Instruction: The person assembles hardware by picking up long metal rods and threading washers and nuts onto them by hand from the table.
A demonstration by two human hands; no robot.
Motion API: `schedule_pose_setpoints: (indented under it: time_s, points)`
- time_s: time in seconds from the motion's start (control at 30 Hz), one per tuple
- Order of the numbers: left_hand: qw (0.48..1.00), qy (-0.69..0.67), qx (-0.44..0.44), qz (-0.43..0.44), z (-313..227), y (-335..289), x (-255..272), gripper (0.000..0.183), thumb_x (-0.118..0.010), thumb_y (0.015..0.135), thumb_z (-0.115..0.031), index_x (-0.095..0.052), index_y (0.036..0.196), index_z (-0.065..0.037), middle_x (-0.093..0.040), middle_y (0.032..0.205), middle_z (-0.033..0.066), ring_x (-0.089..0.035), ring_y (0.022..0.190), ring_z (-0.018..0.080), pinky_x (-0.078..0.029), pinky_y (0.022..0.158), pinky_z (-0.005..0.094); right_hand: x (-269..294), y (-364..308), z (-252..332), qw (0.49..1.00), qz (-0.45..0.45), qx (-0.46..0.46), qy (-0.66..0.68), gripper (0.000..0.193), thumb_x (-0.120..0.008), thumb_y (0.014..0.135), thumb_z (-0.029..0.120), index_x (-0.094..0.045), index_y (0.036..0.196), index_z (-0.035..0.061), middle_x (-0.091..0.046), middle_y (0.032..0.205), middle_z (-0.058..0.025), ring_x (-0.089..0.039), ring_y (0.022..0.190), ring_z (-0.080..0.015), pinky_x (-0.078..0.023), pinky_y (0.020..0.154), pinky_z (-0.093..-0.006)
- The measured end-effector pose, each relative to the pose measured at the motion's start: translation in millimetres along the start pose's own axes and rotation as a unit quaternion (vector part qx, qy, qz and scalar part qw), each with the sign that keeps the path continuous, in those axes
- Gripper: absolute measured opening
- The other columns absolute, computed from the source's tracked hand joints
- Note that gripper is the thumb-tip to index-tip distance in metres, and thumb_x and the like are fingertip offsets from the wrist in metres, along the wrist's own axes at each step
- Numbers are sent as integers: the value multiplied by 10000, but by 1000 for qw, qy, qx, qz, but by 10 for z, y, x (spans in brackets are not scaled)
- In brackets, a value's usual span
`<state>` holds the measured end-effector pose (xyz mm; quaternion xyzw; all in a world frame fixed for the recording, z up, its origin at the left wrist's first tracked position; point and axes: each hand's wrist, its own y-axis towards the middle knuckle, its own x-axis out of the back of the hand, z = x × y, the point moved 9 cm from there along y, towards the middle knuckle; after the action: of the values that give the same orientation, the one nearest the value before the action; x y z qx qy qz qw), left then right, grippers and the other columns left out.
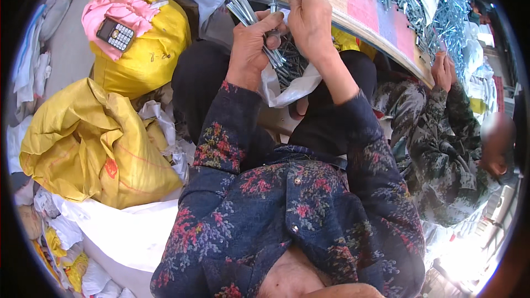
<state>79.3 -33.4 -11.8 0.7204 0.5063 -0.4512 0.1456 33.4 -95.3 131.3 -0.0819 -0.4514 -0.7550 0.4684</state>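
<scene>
Metal rods [241, 11] bunched in my left hand [251, 48] could spill if I loosen up, can't tell my right hand [310, 21]'s grip.

A short dark handwritten mark [160, 54] stands on the far yellow sack [138, 74] at left. The red mark [111, 168] on the near yellow sack [83, 138] and the phone's [115, 34] key markings [120, 37] are too unclear to read.
</scene>
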Motion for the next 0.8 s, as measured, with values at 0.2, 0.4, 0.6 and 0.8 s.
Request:
schedule_pose_setpoints:
  time_s: [0.2, 0.4, 0.6, 0.8]
  points:
    - [998, 5, 59, -9, 57, 75, 106, 125, -692, 827, -75, -636, 915, -7, -597, 763, 14, -439, 471, 58, -346, 446, 187, -666, -675, 309, 880, -2, 200, -431, 241, -534, 765, 9, -533, 1004, -25, -579, 978, -336, -608, 834, -330, -502, 783, -429]
    - [998, -4, -26, -48, -153, -181, 26, 144, -686, 817, -29, -627, 937, 26, -639, 786, 88, -504, 506, 84, -373, 430, 215, -199, -310, 188, 998, 27, 56, 22, 192, -560, 877, 13, -607, 1063, -2, -634, 996, -220, -629, 910, -379, -506, 763, -397]
    - [998, 61, 10, 31, -105, -217, 12, 175, -687, 806, -106, -666, 947, -5, -638, 735, 63, -487, 498, 71, -342, 423, 219, -61, -75, -446, 953, 53, -132, 267, 261, -650, 896, 198, -603, 957, -52, -695, 888, -131, -654, 686, -122, -496, 615, -245]
    - [912, 404, -48, 56, -290, -444, -193, 222, -712, 811, -210, -708, 926, -20, -576, 679, -51, -408, 528, 19, -278, 473, 197, -58, -498, -798, 919, 93, -252, 288, 321, -636, 896, 253, -616, 929, -66, -683, 826, -130, -643, 682, -175, -483, 622, -302]
